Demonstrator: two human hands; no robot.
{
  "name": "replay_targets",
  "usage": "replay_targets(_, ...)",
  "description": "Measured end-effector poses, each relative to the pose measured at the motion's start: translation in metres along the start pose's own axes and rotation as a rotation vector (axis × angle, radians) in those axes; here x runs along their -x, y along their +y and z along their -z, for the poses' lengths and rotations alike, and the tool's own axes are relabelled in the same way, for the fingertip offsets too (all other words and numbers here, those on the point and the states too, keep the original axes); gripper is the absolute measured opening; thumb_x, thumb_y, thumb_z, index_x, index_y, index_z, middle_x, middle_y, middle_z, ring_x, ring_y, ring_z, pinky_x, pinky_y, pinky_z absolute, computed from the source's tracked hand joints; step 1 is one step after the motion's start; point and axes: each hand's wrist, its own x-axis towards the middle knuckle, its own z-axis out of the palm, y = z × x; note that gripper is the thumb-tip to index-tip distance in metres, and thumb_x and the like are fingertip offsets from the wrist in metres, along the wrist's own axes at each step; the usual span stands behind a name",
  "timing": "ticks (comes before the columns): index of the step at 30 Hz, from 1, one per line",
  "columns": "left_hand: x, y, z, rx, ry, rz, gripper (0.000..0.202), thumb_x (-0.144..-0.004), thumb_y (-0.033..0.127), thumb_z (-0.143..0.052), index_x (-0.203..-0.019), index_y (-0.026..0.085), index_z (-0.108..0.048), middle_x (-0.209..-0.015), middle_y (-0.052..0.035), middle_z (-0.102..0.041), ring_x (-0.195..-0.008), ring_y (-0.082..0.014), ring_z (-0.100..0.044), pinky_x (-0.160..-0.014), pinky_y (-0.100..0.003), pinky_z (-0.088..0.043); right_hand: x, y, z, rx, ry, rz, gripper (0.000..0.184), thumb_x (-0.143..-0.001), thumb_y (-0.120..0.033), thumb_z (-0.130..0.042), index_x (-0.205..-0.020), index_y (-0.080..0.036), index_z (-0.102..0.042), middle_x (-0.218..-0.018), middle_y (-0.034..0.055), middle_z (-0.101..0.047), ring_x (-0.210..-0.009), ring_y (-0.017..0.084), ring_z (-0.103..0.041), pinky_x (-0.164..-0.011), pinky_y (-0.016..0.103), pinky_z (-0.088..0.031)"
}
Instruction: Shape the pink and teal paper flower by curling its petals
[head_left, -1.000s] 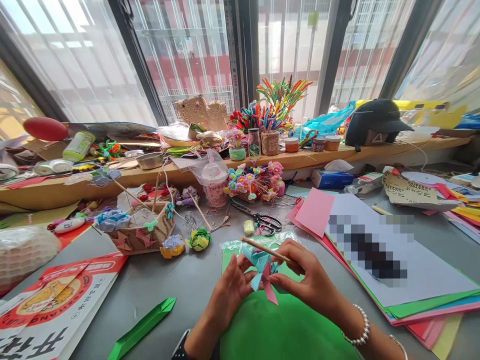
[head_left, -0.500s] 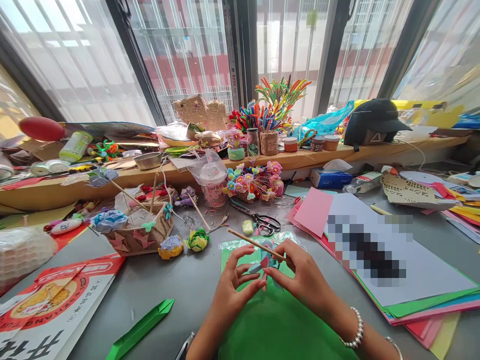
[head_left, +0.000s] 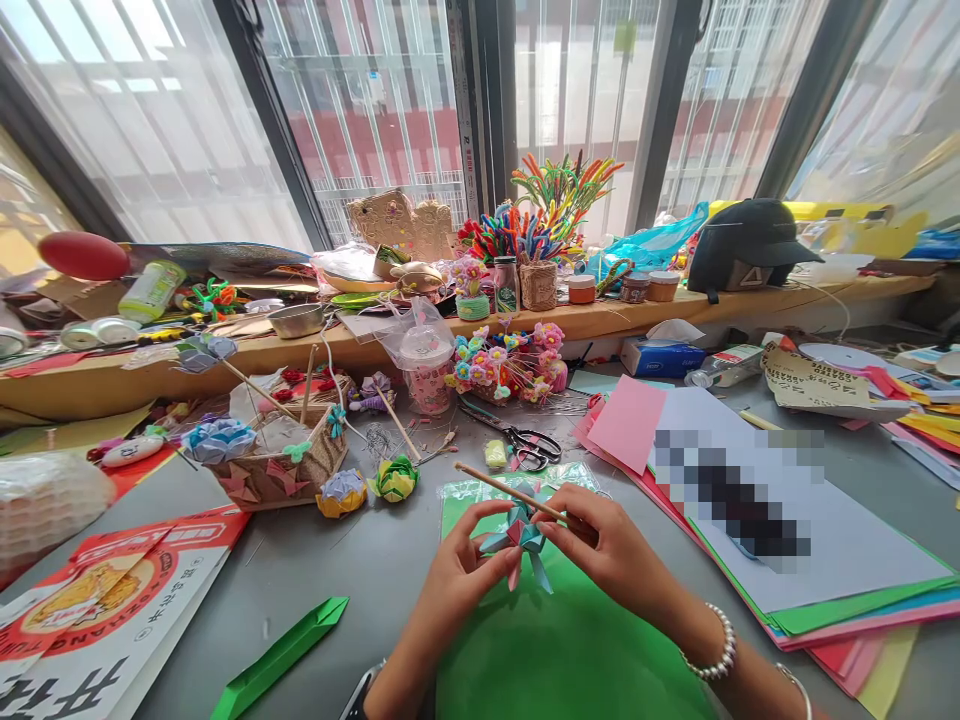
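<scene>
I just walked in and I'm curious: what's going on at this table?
A person is handling folded paper with both hands. The left hand pinches a teal and pink paper piece, while the right hand holds a wooden stick, its fingers close to the paper. Scissors lie beyond the hands, and a folded green strip lies to the left.

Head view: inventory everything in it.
Paper model: 1, blue-pink, front centre
Stick: 1, tan, right hand
Folded strip: 1, green, front left
Scissors: 1, black, centre
Cup: 1, pink, by sill
Container: 1, brown, table left
Paper sheets: several, mixed, table right
Tissue box: 1, blue, back right
Cap: 1, black, sill right
Pipe cleaners: many, mixed, sill
Packaging: 1, red-white, left edge
Clutter: uncounted, mixed, table, sill
Left hand: 1, bare, on model
Right hand: 1, bare, holding stick
</scene>
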Motion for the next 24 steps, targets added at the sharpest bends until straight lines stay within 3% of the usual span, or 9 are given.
replay_targets(8,0.0002,0.0041,0.0072,-0.108,-0.065,0.086,0.032,-0.064,0.028,-0.07,-0.093,0.019,-0.062,-0.068,-0.0002,-0.06,-0.051,-0.0103,-0.053,-0.05,-0.022,-0.041,-0.0016,0.0022,0.0063,0.062,-0.092,0.019,0.014,-0.079,-0.03,-0.058,-0.073,-0.018,-0.064,-0.063,-0.0014,-0.053,-0.055,0.01,-0.042,-0.048,0.021,-0.03)
replay_targets(16,-0.0002,-0.0028,0.0069,-0.112,-0.073,0.116,0.036,-0.068,0.031,-0.067,-0.1,0.018,-0.058,-0.071,-0.0019,-0.062,-0.05,-0.0094,-0.052,-0.052,-0.024,-0.045,-0.0009,0.001,0.0048,0.143,-0.081,0.051,0.01,-0.079,-0.023,-0.058,-0.071,-0.018,-0.063,-0.065,-0.0001,-0.057,-0.064,0.014,-0.05,-0.057,0.023,-0.038)
replay_targets(18,0.0008,-0.002,0.0056,-0.163,0.006,0.067,0.04,-0.067,0.031,-0.067,-0.103,0.019,-0.056,-0.082,-0.0058,-0.065,-0.061,-0.014,-0.058,-0.054,-0.024,-0.046,-0.0003,0.0011,0.0044,0.152,-0.075,0.051,0.01,-0.079,-0.022,-0.057,-0.071,-0.018,-0.063,-0.065,-0.0001,-0.058,-0.065,0.014,-0.051,-0.058,0.023,-0.038)
replay_targets(21,0.0026,0.0016,0.0047,-0.341,0.162,-0.114,0.032,-0.064,0.029,-0.068,-0.095,0.021,-0.062,-0.099,-0.0081,-0.062,-0.083,-0.0217,-0.059,-0.066,-0.029,-0.047,0.0005,0.0007,0.0038,0.177,-0.062,0.046,0.009,-0.078,-0.019,-0.058,-0.07,-0.017,-0.062,-0.066,0.0001,-0.057,-0.065,0.014,-0.052,-0.057,0.023,-0.038)
replay_targets(24,0.0037,0.0048,0.0048,-0.555,0.212,-0.286,0.013,-0.065,0.026,-0.066,-0.076,0.021,-0.068,-0.086,-0.0068,-0.061,-0.083,-0.0231,-0.055,-0.069,-0.031,-0.044,0.0007,0.0001,0.0025,0.204,-0.065,0.057,0.009,-0.078,-0.018,-0.057,-0.07,-0.017,-0.061,-0.066,0.0001,-0.057,-0.066,0.014,-0.052,-0.058,0.023,-0.039)
